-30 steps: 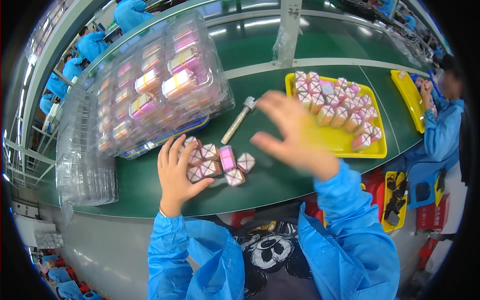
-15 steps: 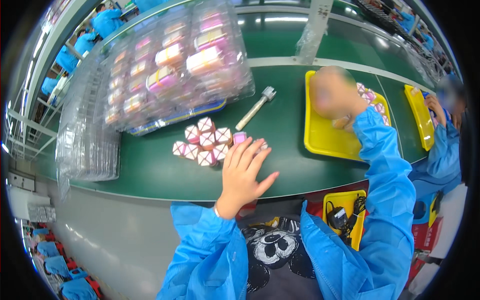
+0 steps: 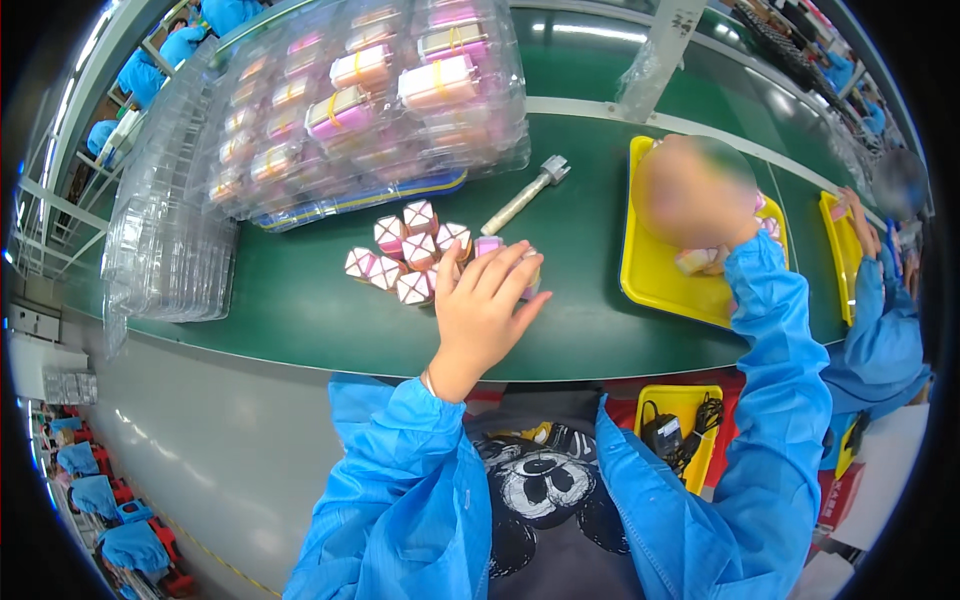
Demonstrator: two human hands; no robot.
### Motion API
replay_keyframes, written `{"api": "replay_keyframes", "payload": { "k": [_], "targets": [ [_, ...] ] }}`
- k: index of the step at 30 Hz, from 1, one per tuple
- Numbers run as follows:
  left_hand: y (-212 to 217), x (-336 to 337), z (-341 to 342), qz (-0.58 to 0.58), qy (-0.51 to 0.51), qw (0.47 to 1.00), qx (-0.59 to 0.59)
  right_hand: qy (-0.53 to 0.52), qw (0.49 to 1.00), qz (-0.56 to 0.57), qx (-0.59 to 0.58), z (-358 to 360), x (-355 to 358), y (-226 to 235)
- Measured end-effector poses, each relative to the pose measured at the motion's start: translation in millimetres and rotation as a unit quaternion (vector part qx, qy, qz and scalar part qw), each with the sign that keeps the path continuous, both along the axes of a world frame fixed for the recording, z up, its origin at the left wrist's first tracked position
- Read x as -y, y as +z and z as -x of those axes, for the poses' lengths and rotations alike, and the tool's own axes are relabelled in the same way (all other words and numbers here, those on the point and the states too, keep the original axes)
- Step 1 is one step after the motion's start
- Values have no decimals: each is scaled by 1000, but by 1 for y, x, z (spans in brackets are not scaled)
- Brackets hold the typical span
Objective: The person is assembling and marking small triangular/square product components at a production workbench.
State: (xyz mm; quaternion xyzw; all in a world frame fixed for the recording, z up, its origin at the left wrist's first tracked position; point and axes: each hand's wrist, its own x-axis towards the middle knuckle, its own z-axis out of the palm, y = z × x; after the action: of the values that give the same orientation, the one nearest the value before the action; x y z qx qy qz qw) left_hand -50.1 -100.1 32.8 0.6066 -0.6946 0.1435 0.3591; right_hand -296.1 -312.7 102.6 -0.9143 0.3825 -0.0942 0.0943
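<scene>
Head view: left hand (image 3: pixel 480 310) lies flat with fingers spread, palm down on the green belt (image 3: pixel 300 310), fingertips touching the near edge of the pink-and-white small boxes cluster (image 3: pixel 410 255), gripping nothing. Right hand (image 3: pixel 695 195) is blurred over the yellow tray (image 3: pixel 650 270); grip can't be told. Metal roller tool (image 3: pixel 525 197) lies just beyond the cluster, clear trays of packed boxes (image 3: pixel 370 100) behind

belt (image 3: pixel 300 310): open left of cubes (image 3: pixel 405 255) | blocked behind: clear trays (image 3: pixel 370 100), metal tool (image 3: pixel 525 195)
</scene>
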Motion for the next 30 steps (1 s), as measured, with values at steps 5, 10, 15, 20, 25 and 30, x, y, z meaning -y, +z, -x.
{"api": "replay_keyframes", "payload": {
  "k": [5, 10, 15, 20, 25, 30],
  "targets": [
    [-9, -4, -16, 24, -79, 996, 38, 13, 997, -42, 58, 10, 9, 6],
    [-8, -3, -28, 54, -88, 992, 72, 58, 984, -8, 168, -1, -1, 41],
    [-9, -4, -31, 54, -59, 994, 72, 221, 964, -26, 143, -64, -49, 35],
    [-6, 4, -31, 56, -70, 994, 60, 189, 978, -68, 47, -89, -78, -19],
    [-6, -7, -32, 40, -68, 997, -5, 134, 982, 88, 102, -88, -87, 0],
    [-19, -51, -13, 32, 7, 998, -48, 78, 990, 28, 115, -91, -29, 6]
  ]
}}
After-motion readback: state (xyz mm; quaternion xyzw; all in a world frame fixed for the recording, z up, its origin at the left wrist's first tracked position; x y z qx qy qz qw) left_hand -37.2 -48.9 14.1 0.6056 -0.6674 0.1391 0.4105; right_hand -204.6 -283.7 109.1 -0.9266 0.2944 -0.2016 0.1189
